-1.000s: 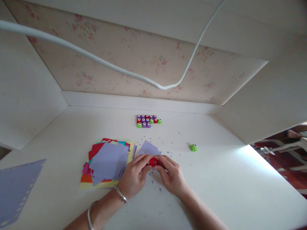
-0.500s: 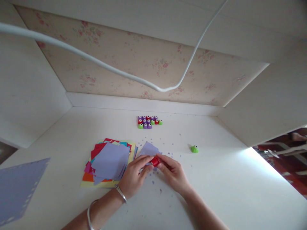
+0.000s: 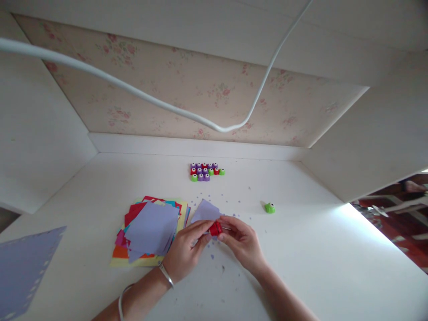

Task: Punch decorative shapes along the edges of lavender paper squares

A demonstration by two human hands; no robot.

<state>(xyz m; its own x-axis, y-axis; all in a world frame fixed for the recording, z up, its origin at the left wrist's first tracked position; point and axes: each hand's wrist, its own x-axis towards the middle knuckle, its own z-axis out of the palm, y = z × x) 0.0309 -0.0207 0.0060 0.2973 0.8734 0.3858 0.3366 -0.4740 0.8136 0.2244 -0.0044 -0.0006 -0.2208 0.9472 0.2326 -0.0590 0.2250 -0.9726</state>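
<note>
On the table, the stack is the landmark. Beyond it and to its right, small punches stand in three rows close together; a green punch lies well to its right. Left of the stack is a large sheet; just right of it lies a small sheet, its near part hidden by the hands, with paper bits around. A white cable crosses the view high beyond the stack.

The stack is uneven, squarish coloured paper, lilac on top. The large sheet is lilac, with holes along its edge. The punches are purple, red and green, smooth and rounded, with eye-like tops.

To the right of the stack, the left hand and right hand hold the red punch from either side, thumbs and fingertips drawn in on it, with little opening.
</note>
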